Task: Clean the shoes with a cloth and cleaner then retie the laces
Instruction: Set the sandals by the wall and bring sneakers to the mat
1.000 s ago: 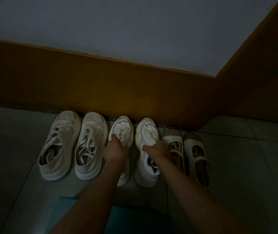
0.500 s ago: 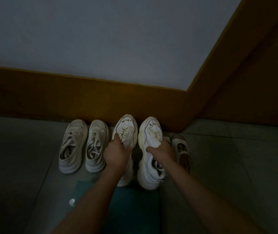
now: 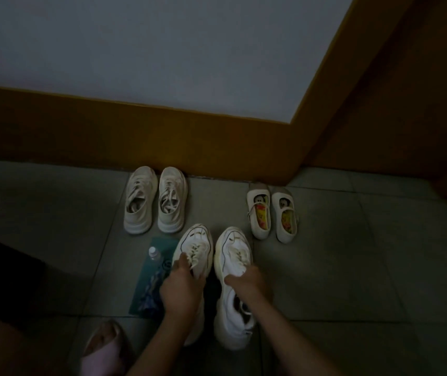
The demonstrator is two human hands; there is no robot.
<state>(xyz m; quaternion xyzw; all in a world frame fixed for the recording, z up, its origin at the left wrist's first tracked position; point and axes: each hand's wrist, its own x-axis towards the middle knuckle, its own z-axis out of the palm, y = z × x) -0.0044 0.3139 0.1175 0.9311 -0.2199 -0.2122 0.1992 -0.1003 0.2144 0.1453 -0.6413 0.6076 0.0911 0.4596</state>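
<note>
A: Dim light. State of the hands?

B: The left hand (image 3: 183, 287) grasps the left white sneaker (image 3: 195, 246) at the laces, thumb on top. The right hand (image 3: 249, 280) grasps the right white sneaker (image 3: 233, 249) at the tongue, fingers curled round it.

A: Position of that pair?

B: Side by side, toes toward the skirting board (image 3: 135, 137), over the tiled floor (image 3: 338, 267) (resting or lifted: cannot tell). The laces look loose.

A: Cleaning items?

B: A bottle (image 3: 154, 254) with a pale cap is on the far end of a teal cloth (image 3: 150, 283). The cloth lies flat just left of the left white sneaker.

A: Anything else?

B: A pair of beige sneakers (image 3: 155, 199) stands beyond the cloth, toes against the skirting board. A pair of strap shoes (image 3: 272, 213) with printed insoles stands to the right, near the corner. A pink slipper (image 3: 103, 351) is at the bottom left.
</note>
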